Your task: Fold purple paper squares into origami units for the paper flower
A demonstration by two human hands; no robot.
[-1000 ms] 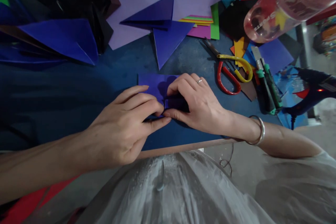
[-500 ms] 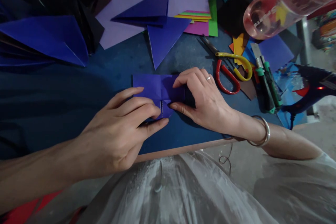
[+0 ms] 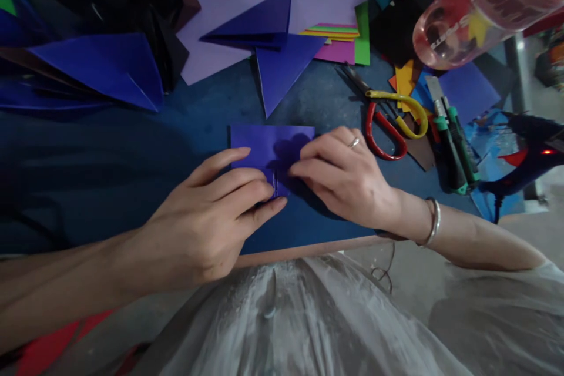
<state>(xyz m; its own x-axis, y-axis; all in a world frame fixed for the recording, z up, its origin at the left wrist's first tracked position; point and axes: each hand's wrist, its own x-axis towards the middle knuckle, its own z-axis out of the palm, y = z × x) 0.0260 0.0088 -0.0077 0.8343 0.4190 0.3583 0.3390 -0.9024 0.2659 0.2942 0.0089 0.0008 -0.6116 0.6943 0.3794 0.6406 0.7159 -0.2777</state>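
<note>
A folded sheet of purple paper lies on the dark blue table top near its front edge. My left hand rests on the paper's lower left part, thumb and fingers pinched on a folded flap at its middle. My right hand, with a ring and a bracelet, presses its fingertips down on the paper's right part, just beside the left hand's fingers. The paper's lower right portion is hidden under my right hand.
Red and yellow scissors and a green utility knife lie right of the paper. A glue gun sits at the far right, a clear bottle above it. Folded blue and purple papers and coloured sheets fill the back.
My right hand has slid left over the paper, from its right edge toward the middle fold. My left hand has stayed pinched at the middle.
</note>
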